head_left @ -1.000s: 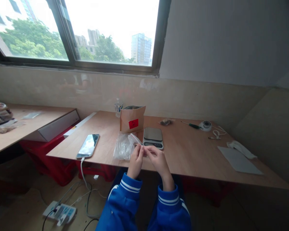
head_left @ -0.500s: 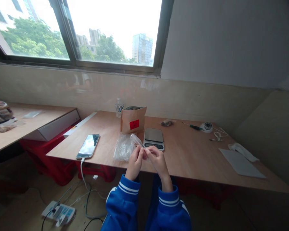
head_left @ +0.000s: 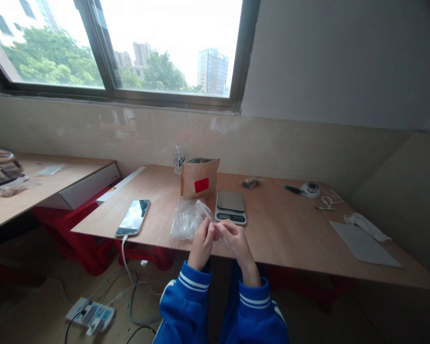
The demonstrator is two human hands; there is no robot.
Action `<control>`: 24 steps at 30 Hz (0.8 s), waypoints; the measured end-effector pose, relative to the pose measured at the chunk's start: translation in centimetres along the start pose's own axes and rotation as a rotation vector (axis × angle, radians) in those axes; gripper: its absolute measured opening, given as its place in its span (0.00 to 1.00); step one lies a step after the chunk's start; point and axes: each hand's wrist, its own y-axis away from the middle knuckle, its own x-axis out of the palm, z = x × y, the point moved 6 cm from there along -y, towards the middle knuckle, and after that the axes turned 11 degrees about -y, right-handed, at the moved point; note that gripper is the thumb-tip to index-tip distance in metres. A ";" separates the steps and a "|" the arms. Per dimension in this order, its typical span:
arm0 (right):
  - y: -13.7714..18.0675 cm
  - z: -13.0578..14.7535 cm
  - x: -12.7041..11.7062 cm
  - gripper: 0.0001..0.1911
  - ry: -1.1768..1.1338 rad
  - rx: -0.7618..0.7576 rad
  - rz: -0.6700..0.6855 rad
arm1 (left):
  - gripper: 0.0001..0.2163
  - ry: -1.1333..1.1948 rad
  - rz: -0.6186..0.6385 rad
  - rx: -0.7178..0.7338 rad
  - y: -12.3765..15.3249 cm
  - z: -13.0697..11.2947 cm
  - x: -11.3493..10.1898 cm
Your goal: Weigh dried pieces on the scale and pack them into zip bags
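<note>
Both hands meet over the table's front edge, pinching one small clear plastic bag. My left hand is closed on the bag's near part. Close beside it, my right hand is closed on the same bag, fingertips almost touching the left ones. Under and left of the bag lies a pile of clear plastic bags. Just beyond the right hand sits a kitchen scale with a bare metal plate. A brown paper pouch with a red label stands upright behind the pile, its top open.
A phone on a white cable lies at the left. Behind the pouch stands a clear bottle. Farther right are a small bag of dark pieces, a screwdriver, a dome camera and a white sheet.
The view has shifted slightly. Both hands still pinch the bag, and a little more of it shows beneath the right fingers.
</note>
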 end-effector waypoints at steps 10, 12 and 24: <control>0.8 -2.4 -7.1 0.21 0.031 -0.054 -0.697 | 0.12 -0.057 -0.118 -0.075 0.3 0.4 -1.1; 1.1 -2.2 -8.4 0.22 0.005 -0.086 -0.755 | 0.13 -0.078 -0.115 -0.081 0.3 0.5 -1.3; 1.0 0.4 -4.6 0.16 -0.389 -0.095 -0.695 | 0.28 0.666 0.045 -0.359 -0.2 4.7 4.5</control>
